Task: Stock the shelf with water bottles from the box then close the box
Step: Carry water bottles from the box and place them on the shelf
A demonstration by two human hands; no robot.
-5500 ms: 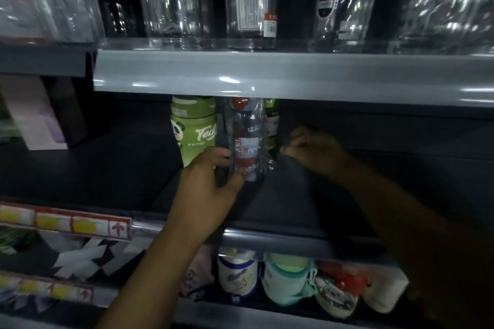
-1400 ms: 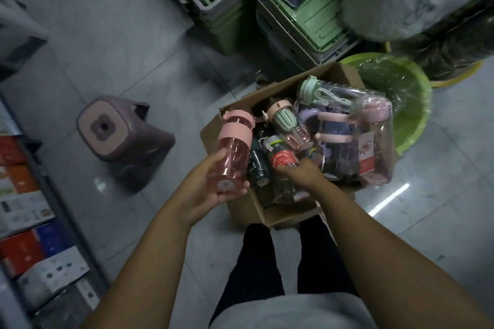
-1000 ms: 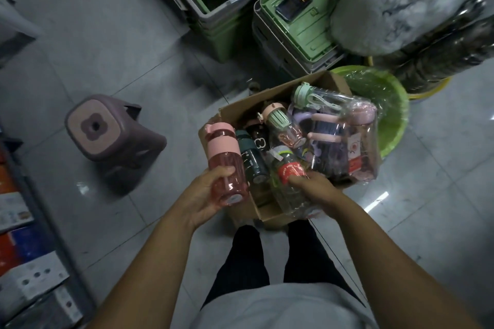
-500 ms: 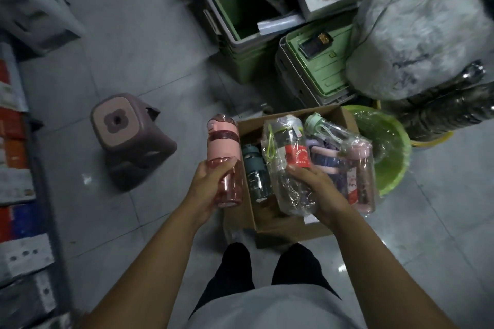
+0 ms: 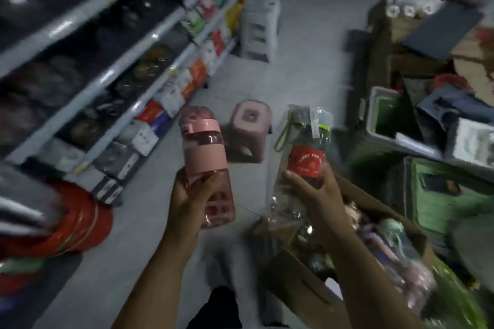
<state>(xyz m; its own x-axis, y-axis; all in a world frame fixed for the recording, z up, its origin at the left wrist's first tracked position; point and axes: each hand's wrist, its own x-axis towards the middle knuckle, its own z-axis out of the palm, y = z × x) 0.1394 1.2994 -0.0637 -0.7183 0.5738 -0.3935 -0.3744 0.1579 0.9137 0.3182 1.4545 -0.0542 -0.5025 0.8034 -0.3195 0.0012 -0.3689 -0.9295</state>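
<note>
Right now the L hand [image 5: 187, 200] is gripping a pink bottle [image 5: 204, 152] round its lower half, fingers curled, holding it upright over the floor. The R hand [image 5: 315, 195] is clutching a plastic-wrapped bottle [image 5: 304, 157] w/ a red label, over the open box [image 5: 302, 283] edge at lower right. The shelf [image 5: 112, 72] is running along the left; a stool [image 5: 248, 128] is sitting on the floor beyond both bottles.

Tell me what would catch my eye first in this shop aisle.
Two bottles are held up mid-frame: a pink bottle gripped by the left hand, and a wrapped bottle with a red label in the right hand. Below right sits an open cardboard box of more bottles; stocked shelves run along the left.
</note>
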